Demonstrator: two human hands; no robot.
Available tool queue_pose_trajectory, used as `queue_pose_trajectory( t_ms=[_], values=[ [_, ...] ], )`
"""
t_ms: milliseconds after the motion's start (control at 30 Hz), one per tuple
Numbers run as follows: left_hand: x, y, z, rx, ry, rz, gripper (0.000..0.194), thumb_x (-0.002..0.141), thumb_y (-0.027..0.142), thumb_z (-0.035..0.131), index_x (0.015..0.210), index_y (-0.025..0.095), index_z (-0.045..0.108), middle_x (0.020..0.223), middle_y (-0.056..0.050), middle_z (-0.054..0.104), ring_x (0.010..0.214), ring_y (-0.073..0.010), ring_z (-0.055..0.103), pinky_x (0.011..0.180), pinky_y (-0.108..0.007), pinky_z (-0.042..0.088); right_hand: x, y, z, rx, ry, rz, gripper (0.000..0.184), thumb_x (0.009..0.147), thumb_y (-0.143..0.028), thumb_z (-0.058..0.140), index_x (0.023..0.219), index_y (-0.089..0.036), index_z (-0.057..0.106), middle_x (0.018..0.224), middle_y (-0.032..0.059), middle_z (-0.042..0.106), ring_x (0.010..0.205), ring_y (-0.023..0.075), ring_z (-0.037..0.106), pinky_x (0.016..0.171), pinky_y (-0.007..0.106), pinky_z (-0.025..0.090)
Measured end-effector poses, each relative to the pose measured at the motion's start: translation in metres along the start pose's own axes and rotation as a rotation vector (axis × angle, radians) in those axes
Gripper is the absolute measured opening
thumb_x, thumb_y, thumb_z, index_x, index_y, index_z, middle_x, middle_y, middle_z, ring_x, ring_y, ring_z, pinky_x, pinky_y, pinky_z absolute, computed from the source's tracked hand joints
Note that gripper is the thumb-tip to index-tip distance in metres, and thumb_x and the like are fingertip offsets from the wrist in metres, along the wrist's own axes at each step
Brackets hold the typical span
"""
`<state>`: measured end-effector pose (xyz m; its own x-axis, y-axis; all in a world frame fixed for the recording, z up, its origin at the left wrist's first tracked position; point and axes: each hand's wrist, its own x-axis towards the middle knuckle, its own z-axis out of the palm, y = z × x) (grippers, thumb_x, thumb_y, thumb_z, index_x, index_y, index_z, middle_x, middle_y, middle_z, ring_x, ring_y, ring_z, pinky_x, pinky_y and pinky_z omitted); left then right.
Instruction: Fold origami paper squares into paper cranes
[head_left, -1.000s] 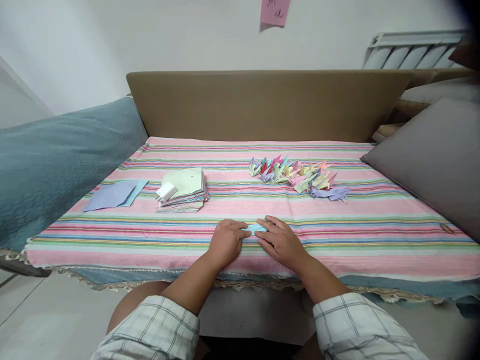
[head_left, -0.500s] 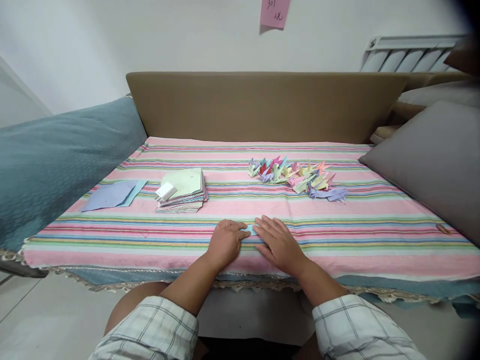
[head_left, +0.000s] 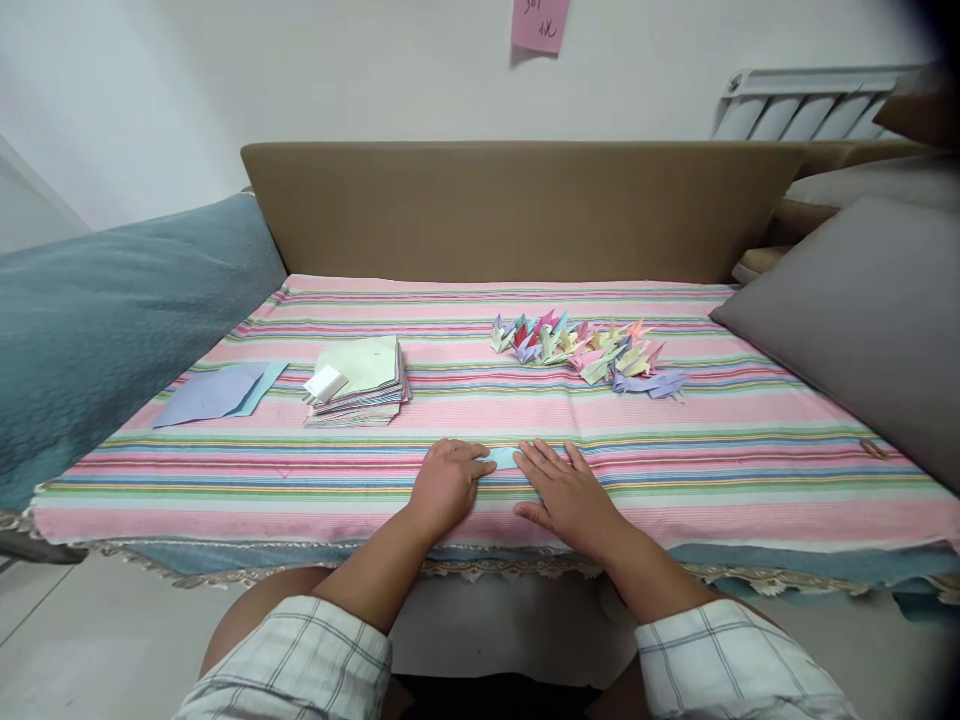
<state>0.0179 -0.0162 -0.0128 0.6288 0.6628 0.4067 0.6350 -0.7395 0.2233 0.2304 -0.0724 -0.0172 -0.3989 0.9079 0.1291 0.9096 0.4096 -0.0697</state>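
A small folded piece of light blue paper lies on the striped cloth, partly hidden under my fingers. My left hand pins its left end down, forefinger and thumb on either side of the paper and the other fingers bent. Spread flat, my right hand rests its fingertips on the right end, its thumb apart and lower down. Beyond my hands, several paper cranes of many colours form a cluster. To the left, a stack of square paper carries a white plug-like block.
Purple and light blue sheets lie at far left. A grey cushion stands right, near a small brown object. The brown backrest closes off the back; a blue armrest bounds the left.
My right hand has slid slightly right along the paper with fingers spreading, uncovering more light blue. The left hand keeps its hold. The whole view has shifted slightly.
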Motion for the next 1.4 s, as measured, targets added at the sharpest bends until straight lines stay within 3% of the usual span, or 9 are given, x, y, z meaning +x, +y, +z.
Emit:
queue_pose_trajectory(
  t_ms=[333,467,533,633,700,900,1233,1333,1400],
  values=[
    [0.000,-0.001,-0.001,-0.010,-0.006,0.006,0.034,0.080,0.009,0.052,0.100,0.029,0.071,0.109,-0.002,0.068,0.094,-0.0200,0.060,0.084,-0.038,0.043,-0.003,0.020,-0.007,-0.002,0.093,0.053,0.051,0.089,-0.049,0.045,0.126,-0.017,0.055,0.136,0.0111,0.049,0.126,0.0306,0.042,0.101,0.047,0.039],
    [0.000,-0.001,0.000,-0.016,-0.008,0.003,0.033,0.081,0.009,0.051,0.098,0.028,0.071,0.109,-0.002,0.068,0.094,-0.0203,0.060,0.083,-0.038,0.043,-0.004,0.026,-0.011,-0.013,0.287,0.148,0.042,0.091,-0.044,0.043,0.109,-0.013,0.065,0.129,0.0153,0.056,0.120,0.0296,0.049,0.101,0.046,0.038],
    [0.000,-0.001,0.000,-0.012,-0.004,0.003,0.032,0.081,0.010,0.051,0.098,0.028,0.072,0.108,-0.002,0.069,0.093,-0.0201,0.060,0.083,-0.038,0.043,-0.002,0.021,-0.011,-0.004,0.397,0.116,0.041,0.093,-0.040,0.040,0.113,-0.012,0.062,0.132,0.0156,0.052,0.125,0.0277,0.044,0.104,0.046,0.035],
    [0.001,0.000,0.000,-0.002,-0.004,0.003,0.034,0.080,0.009,0.052,0.100,0.029,0.071,0.108,-0.002,0.069,0.094,-0.0201,0.059,0.085,-0.039,0.043,0.004,0.003,-0.003,0.006,0.334,-0.156,0.048,0.093,-0.043,0.040,0.130,-0.014,0.049,0.141,0.0105,0.044,0.133,0.0265,0.033,0.109,0.048,0.026],
    [0.001,0.000,-0.001,0.006,-0.018,0.007,0.038,0.079,0.008,0.051,0.102,0.031,0.069,0.109,-0.001,0.068,0.096,-0.0198,0.059,0.087,-0.039,0.042,0.008,-0.008,0.005,0.019,0.267,-0.263,0.057,0.091,-0.049,0.041,0.136,-0.015,0.041,0.143,0.0102,0.040,0.134,0.0269,0.031,0.110,0.050,0.024],
    [-0.004,0.000,-0.008,0.056,-0.067,0.016,0.039,0.079,0.010,0.053,0.108,0.033,0.066,0.114,0.000,0.066,0.101,-0.0209,0.057,0.089,-0.040,0.042,0.015,-0.015,0.016,0.076,0.162,-0.220,0.062,0.090,-0.055,0.037,0.138,-0.016,0.038,0.141,0.0104,0.043,0.133,0.0258,0.034,0.110,0.050,0.022],
    [-0.024,-0.013,-0.031,0.111,-0.115,-0.081,0.032,0.074,0.007,0.053,0.090,0.027,0.071,0.107,0.001,0.070,0.099,-0.0216,0.061,0.087,-0.039,0.047,0.015,-0.019,0.008,0.169,0.119,-0.171,0.054,0.092,-0.053,0.035,0.133,-0.020,0.046,0.139,0.0084,0.045,0.131,0.0256,0.038,0.108,0.052,0.023],
    [-0.022,-0.013,-0.039,0.065,0.006,-0.197,0.029,0.070,0.005,0.051,0.081,0.023,0.071,0.092,-0.002,0.072,0.088,-0.0193,0.063,0.083,-0.036,0.048,0.018,-0.021,0.006,0.193,0.161,-0.148,0.043,0.094,-0.044,0.038,0.128,-0.023,0.051,0.136,0.0069,0.050,0.127,0.0245,0.042,0.106,0.050,0.025],
    [-0.018,-0.010,-0.038,0.052,0.131,-0.200,0.025,0.073,0.008,0.051,0.085,0.021,0.069,0.091,-0.004,0.072,0.087,-0.0198,0.063,0.085,-0.038,0.047,0.021,-0.022,0.004,0.214,0.202,-0.126,0.034,0.094,-0.035,0.040,0.122,-0.024,0.056,0.132,0.0060,0.055,0.122,0.0234,0.046,0.104,0.049,0.027]
  ],
)
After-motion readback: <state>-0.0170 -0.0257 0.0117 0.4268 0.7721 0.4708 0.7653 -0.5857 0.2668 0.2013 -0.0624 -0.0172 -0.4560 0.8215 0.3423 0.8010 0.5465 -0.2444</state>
